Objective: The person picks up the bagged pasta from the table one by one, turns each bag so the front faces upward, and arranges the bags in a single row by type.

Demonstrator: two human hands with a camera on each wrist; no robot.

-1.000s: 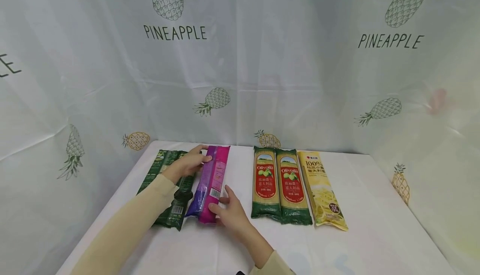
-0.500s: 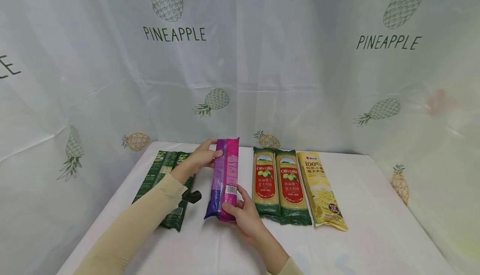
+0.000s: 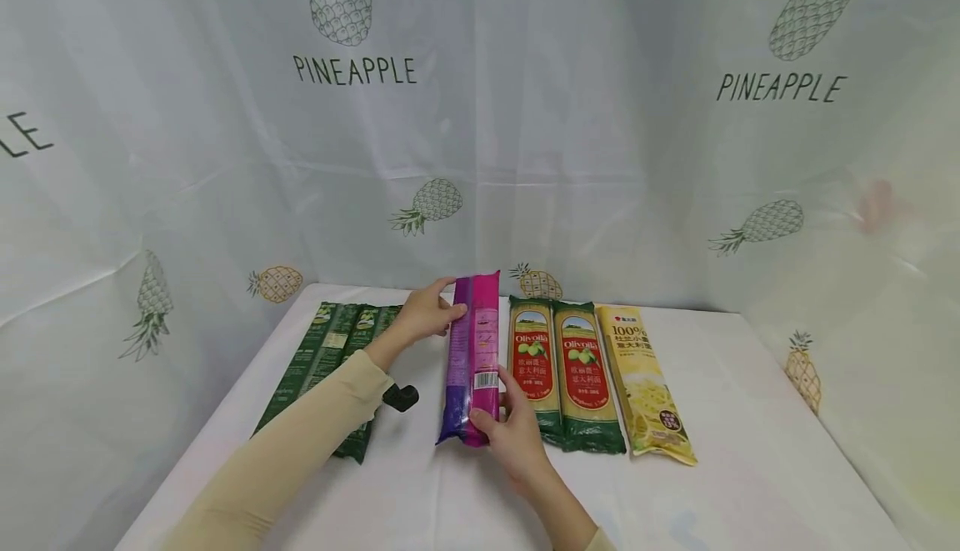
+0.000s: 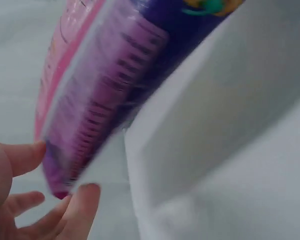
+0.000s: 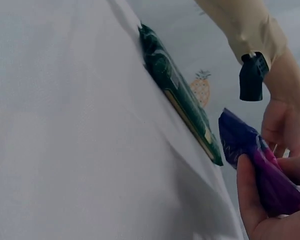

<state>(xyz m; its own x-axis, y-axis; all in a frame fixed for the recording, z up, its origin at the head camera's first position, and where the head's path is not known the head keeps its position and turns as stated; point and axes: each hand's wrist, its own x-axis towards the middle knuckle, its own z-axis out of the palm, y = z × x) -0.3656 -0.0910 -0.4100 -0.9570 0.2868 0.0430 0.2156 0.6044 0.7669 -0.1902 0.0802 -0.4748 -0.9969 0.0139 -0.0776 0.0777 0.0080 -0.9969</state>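
Observation:
A long pink and purple packet (image 3: 474, 351), its back label and barcode facing up, is held between both hands above the table. My left hand (image 3: 427, 313) pinches its far end, thumb on the upper face; the left wrist view shows the packet (image 4: 105, 85) slanting away from that hand (image 4: 45, 210). At the near end, my right hand (image 3: 517, 438) grips the lower right edge. In the right wrist view, the right thumb and fingers close round the purple end of the packet (image 5: 262, 170), which is raised off the white cloth.
Two dark green packets (image 3: 322, 359) lie at the left, partly behind the left forearm. Two Olivoilà spaghetti packets (image 3: 581, 368) and a yellow pasta packet (image 3: 647, 384) lie side by side at the right. A pineapple-print curtain (image 3: 555, 117) hangs behind the white table (image 3: 750, 451).
Both hands have carried the pink and purple packet rightward, from beside the green packets to just left of the Olivoilà packets. The packet has turned more upright in the head view.

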